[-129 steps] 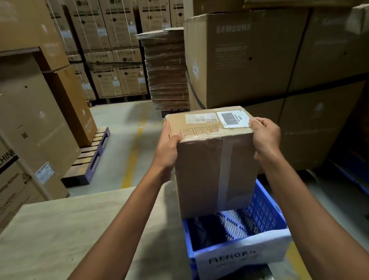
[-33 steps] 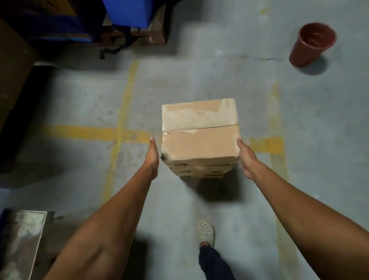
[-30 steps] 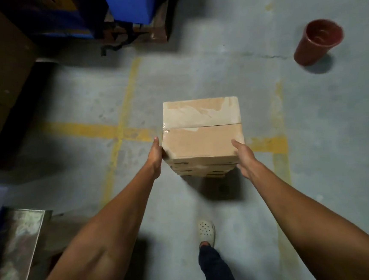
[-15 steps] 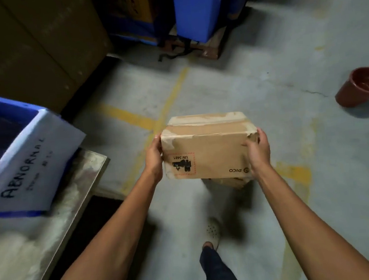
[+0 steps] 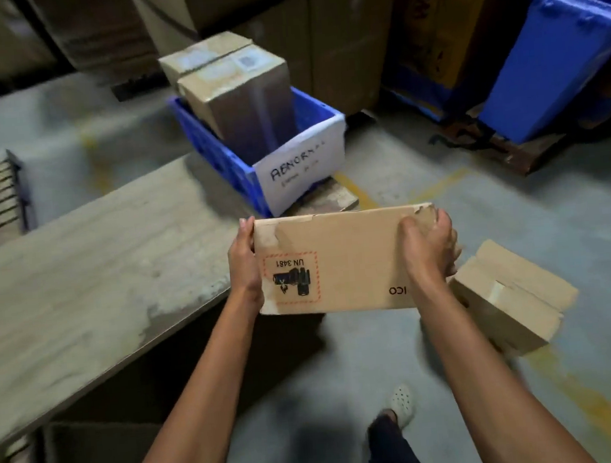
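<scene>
Both hands held a brown box (image 5: 336,262) up in the air, just past the near edge of the table (image 5: 79,280). The left hand (image 5: 244,270) gripped its left end. The right hand (image 5: 429,246) curled over its right end. Another box (image 5: 505,295) sat on the floor at the right.

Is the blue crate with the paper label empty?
No, a tall taped box stands inside the blue crate, sticking up above its rim.
</scene>
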`<state>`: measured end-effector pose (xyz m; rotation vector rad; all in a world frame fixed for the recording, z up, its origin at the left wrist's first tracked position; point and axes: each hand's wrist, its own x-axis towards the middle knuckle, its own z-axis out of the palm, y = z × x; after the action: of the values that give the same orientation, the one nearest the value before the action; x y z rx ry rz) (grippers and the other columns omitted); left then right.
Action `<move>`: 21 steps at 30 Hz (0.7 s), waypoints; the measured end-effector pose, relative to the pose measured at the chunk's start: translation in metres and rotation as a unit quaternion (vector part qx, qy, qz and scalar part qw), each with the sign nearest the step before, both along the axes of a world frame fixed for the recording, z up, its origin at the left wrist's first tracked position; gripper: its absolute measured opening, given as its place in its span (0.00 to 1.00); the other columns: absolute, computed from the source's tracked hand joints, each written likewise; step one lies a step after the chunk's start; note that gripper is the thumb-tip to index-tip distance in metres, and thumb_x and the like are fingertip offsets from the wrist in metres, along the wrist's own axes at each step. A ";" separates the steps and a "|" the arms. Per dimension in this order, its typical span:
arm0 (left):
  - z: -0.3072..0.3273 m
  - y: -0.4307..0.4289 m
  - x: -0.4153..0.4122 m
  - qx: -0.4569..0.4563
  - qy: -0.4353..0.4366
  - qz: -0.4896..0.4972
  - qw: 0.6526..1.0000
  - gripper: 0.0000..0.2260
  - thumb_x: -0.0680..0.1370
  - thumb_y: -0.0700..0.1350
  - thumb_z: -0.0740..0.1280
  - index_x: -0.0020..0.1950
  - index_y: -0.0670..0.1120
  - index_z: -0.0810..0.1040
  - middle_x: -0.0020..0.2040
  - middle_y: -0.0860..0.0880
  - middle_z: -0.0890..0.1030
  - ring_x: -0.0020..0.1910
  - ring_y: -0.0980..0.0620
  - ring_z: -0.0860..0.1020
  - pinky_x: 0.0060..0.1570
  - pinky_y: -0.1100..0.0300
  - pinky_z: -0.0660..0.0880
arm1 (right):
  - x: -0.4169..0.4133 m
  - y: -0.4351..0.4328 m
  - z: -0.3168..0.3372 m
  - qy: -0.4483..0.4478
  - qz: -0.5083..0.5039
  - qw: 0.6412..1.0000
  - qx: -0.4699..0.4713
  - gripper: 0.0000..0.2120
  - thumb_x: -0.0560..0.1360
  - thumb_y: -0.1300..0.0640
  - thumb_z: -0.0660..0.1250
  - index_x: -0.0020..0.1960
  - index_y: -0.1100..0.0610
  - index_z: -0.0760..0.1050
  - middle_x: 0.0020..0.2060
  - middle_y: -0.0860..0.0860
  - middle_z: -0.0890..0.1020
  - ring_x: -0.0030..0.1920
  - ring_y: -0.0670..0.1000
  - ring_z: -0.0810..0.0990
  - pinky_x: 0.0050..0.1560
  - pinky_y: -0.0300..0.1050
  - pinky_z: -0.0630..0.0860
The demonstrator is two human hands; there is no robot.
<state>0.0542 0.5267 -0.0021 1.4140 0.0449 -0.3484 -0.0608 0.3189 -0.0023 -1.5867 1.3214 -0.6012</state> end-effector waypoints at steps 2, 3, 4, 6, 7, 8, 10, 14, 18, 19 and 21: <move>0.011 0.048 0.000 0.010 -0.024 0.037 0.999 0.15 0.84 0.60 0.54 0.48 0.55 0.76 0.37 0.54 0.83 0.36 0.57 0.83 0.49 0.49 0.78 | 0.015 0.040 0.005 -0.001 0.048 0.999 -0.002 0.33 0.75 0.44 0.63 0.79 0.43 0.59 0.73 0.53 0.68 0.72 0.60 0.63 0.72 0.59 0.57; 0.016 0.072 0.000 0.014 -0.033 0.054 0.998 0.14 0.84 0.60 0.54 0.47 0.57 0.74 0.37 0.55 0.82 0.36 0.57 0.82 0.49 0.48 0.78 | 0.021 0.060 0.008 -0.005 0.078 0.997 -0.004 0.34 0.77 0.44 0.64 0.80 0.41 0.56 0.74 0.54 0.68 0.73 0.61 0.62 0.72 0.60 0.57; 0.024 0.092 -0.001 0.019 -0.044 0.069 0.996 0.13 0.84 0.61 0.54 0.46 0.59 0.73 0.36 0.56 0.82 0.36 0.57 0.82 0.48 0.49 0.79 | 0.028 0.079 0.011 -0.010 0.110 0.994 -0.008 0.35 0.78 0.43 0.64 0.80 0.39 0.53 0.74 0.55 0.67 0.74 0.62 0.62 0.72 0.61 0.57; 0.035 0.129 0.000 0.022 -0.056 0.101 0.993 0.13 0.83 0.62 0.53 0.47 0.60 0.73 0.34 0.58 0.81 0.36 0.58 0.81 0.43 0.54 0.80 | 0.043 0.110 0.018 -0.020 0.170 0.985 -0.012 0.35 0.79 0.41 0.64 0.81 0.38 0.51 0.74 0.57 0.66 0.75 0.63 0.60 0.73 0.62 0.57; 0.038 0.147 0.002 0.021 -0.058 0.123 0.990 0.13 0.83 0.62 0.53 0.49 0.60 0.74 0.36 0.58 0.80 0.37 0.57 0.81 0.43 0.55 0.80 | 0.052 0.124 0.021 -0.025 0.195 0.980 -0.013 0.35 0.79 0.41 0.64 0.81 0.38 0.52 0.74 0.57 0.66 0.75 0.62 0.60 0.73 0.61 0.57; 0.040 0.163 0.005 0.022 -0.059 0.147 0.987 0.13 0.83 0.62 0.53 0.52 0.59 0.74 0.40 0.57 0.80 0.40 0.56 0.81 0.44 0.54 0.80 | 0.062 0.136 0.022 -0.032 0.216 0.976 -0.017 0.34 0.79 0.40 0.64 0.80 0.38 0.54 0.74 0.57 0.66 0.75 0.62 0.60 0.73 0.61 0.57; 0.042 0.192 0.012 0.026 -0.061 0.184 0.981 0.16 0.82 0.64 0.54 0.58 0.57 0.75 0.48 0.51 0.80 0.47 0.49 0.81 0.50 0.47 0.80 | 0.084 0.158 0.024 -0.049 0.251 0.966 -0.026 0.33 0.78 0.40 0.66 0.79 0.38 0.58 0.73 0.57 0.69 0.74 0.61 0.62 0.74 0.58 0.57; 0.039 0.236 0.035 0.019 -0.068 0.249 0.966 0.21 0.82 0.64 0.55 0.63 0.51 0.76 0.55 0.44 0.80 0.53 0.43 0.80 0.51 0.43 0.79 | 0.134 0.191 0.025 -0.081 0.296 0.952 -0.013 0.30 0.77 0.43 0.68 0.77 0.42 0.64 0.70 0.57 0.72 0.71 0.60 0.66 0.72 0.54 0.62; 0.031 0.265 0.070 0.023 -0.077 0.306 0.949 0.21 0.83 0.61 0.56 0.62 0.46 0.76 0.53 0.46 0.81 0.48 0.52 0.81 0.45 0.52 0.78 | 0.190 0.214 0.010 -0.114 0.345 0.932 0.002 0.27 0.75 0.45 0.71 0.72 0.46 0.68 0.67 0.54 0.74 0.67 0.57 0.73 0.68 0.54 0.69; 0.028 0.271 0.079 0.029 -0.074 0.322 0.943 0.19 0.83 0.58 0.57 0.61 0.45 0.76 0.51 0.48 0.81 0.45 0.56 0.80 0.42 0.54 0.78 | 0.204 0.219 0.005 -0.122 0.355 0.927 0.014 0.26 0.75 0.47 0.72 0.70 0.47 0.68 0.67 0.54 0.74 0.66 0.56 0.74 0.66 0.53 0.70; 0.015 0.281 0.099 0.046 -0.067 0.350 0.933 0.12 0.83 0.53 0.62 0.55 0.44 0.75 0.48 0.49 0.80 0.44 0.56 0.79 0.41 0.57 0.77 | 0.231 0.225 -0.005 -0.119 0.369 0.921 0.037 0.25 0.76 0.50 0.72 0.68 0.50 0.68 0.66 0.53 0.75 0.62 0.54 0.76 0.61 0.49 0.72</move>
<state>0.1533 0.8076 0.0130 1.4155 0.4466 0.3459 0.1703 0.5438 -0.0077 -1.7268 0.4843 -0.2489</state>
